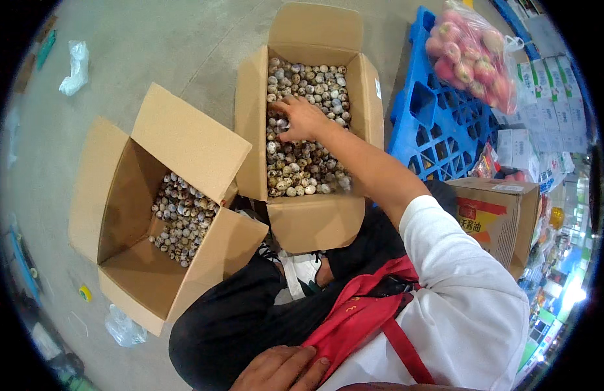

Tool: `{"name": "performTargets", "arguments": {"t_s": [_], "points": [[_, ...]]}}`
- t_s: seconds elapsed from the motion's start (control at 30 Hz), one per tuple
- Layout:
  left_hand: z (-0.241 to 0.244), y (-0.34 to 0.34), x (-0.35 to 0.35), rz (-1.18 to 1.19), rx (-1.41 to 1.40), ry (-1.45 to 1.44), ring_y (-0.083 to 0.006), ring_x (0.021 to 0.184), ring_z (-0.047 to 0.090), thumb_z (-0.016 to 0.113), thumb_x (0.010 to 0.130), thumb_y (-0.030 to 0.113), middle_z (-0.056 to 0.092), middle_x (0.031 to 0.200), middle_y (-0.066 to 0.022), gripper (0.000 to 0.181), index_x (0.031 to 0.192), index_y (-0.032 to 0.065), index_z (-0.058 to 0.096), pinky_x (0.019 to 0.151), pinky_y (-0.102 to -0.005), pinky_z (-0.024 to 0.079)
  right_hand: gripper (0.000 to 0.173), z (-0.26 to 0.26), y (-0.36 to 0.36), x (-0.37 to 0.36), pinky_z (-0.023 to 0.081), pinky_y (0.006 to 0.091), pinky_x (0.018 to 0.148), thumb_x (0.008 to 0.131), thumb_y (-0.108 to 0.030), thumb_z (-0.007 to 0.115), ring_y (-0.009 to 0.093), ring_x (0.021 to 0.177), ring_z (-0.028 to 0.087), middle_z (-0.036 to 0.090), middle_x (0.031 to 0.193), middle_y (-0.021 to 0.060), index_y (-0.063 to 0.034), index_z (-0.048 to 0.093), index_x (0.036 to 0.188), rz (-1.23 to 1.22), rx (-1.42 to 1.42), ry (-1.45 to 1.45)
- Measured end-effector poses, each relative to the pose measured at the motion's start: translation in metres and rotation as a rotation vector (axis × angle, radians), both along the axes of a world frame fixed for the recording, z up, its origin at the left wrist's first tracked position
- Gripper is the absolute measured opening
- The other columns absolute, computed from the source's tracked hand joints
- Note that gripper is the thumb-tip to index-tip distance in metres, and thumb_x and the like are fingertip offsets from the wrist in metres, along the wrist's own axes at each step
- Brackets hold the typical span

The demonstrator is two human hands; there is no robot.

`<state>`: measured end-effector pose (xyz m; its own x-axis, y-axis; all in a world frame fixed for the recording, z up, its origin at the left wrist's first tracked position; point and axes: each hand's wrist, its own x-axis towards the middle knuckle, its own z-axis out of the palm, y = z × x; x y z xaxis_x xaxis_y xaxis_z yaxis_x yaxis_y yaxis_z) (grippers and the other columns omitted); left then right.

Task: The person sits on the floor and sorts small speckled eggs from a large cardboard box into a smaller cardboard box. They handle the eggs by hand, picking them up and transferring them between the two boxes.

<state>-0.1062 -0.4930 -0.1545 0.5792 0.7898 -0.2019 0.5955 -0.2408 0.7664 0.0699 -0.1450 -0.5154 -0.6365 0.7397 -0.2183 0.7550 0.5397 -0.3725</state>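
Observation:
My right hand (pixel 299 119) reaches palm down into an upright open cardboard box (pixel 250 122). Its thumb and fingers are spread over a layer of speckled quail eggs (pixel 309 168); whether any egg is held under the palm is hidden. To the left, a second cardboard box (pixel 126 215) leans open towards me. More quail eggs (pixel 184 210) lie heaped at one side of it, with part of its bottom showing bare. My left hand (pixel 280 369) rests on my lap at the lower edge, against a red apron (pixel 360 313), with its fingers slightly apart and nothing in it.
A blue plastic pallet (pixel 404 112) stands at the right, with a clear bag of apples (pixel 470 61) on it. Beside my right arm is a printed carton (pixel 492 220). Plastic bags (pixel 76 68) and a yellow-green tape roll (pixel 85 293) lie on the concrete floor.

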Motion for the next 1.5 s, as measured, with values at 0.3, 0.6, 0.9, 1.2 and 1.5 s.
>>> {"name": "performTargets", "arguments": {"t_s": [0.3, 0.6, 0.9, 1.2, 1.5], "points": [[0.004, 0.009, 0.011, -0.014, -0.031, 0.017, -0.0388, 0.116, 0.061, 0.064, 0.094, 0.014, 0.064, 0.127, -0.0209, 0.039, 0.131, 0.0040, 0.067, 0.102, -0.0484, 0.050, 0.080, -0.013, -0.002, 0.000, 0.051, 0.0494, 0.101, 0.066, -0.035, 0.083, 0.042, 0.116, 0.059, 0.056, 0.125, 0.0231, -0.0215, 0.056, 0.140, -0.038, -0.158, 0.246], [0.008, 0.013, 0.015, -0.011, -0.071, 0.033, -0.0390, 0.117, 0.062, 0.065, 0.094, 0.012, 0.064, 0.128, -0.0202, 0.038, 0.132, 0.0059, 0.068, 0.103, -0.0482, 0.050, 0.073, -0.016, -0.015, 0.002, 0.051, 0.0474, 0.101, 0.071, -0.042, 0.081, 0.039, 0.117, 0.062, 0.057, 0.129, 0.0192, -0.0220, 0.062, 0.139, 0.011, -0.238, 0.267], [0.010, 0.011, 0.014, 0.001, -0.072, 0.024, -0.0393, 0.118, 0.062, 0.066, 0.094, 0.010, 0.064, 0.129, -0.0200, 0.038, 0.132, 0.0065, 0.069, 0.103, -0.0483, 0.050, 0.034, -0.054, -0.010, 0.021, 0.051, 0.0369, 0.097, 0.079, -0.016, 0.074, 0.025, 0.110, 0.064, 0.070, 0.113, 0.0120, -0.0056, 0.072, 0.112, 0.059, -0.461, 0.583], [0.008, 0.008, 0.013, 0.018, -0.046, -0.002, -0.0395, 0.117, 0.062, 0.066, 0.092, 0.010, 0.064, 0.129, -0.0212, 0.038, 0.129, 0.0046, 0.070, 0.102, -0.0486, 0.051, 0.030, 0.002, -0.022, 0.052, 0.042, 0.0208, 0.042, 0.096, -0.015, 0.064, 0.016, 0.079, 0.067, 0.066, 0.113, 0.0089, -0.0163, 0.064, 0.125, -0.570, -1.301, 0.860], [0.010, 0.010, 0.016, 0.008, -0.037, -0.009, -0.0398, 0.115, 0.063, 0.066, 0.090, 0.010, 0.064, 0.129, -0.0224, 0.039, 0.127, 0.0028, 0.071, 0.101, -0.0490, 0.051, 0.034, 0.005, -0.044, 0.058, 0.062, 0.0301, 0.047, 0.105, -0.028, 0.051, 0.033, 0.093, 0.070, 0.063, 0.127, 0.0210, -0.0161, 0.057, 0.136, -0.549, -1.968, 1.733]]}}
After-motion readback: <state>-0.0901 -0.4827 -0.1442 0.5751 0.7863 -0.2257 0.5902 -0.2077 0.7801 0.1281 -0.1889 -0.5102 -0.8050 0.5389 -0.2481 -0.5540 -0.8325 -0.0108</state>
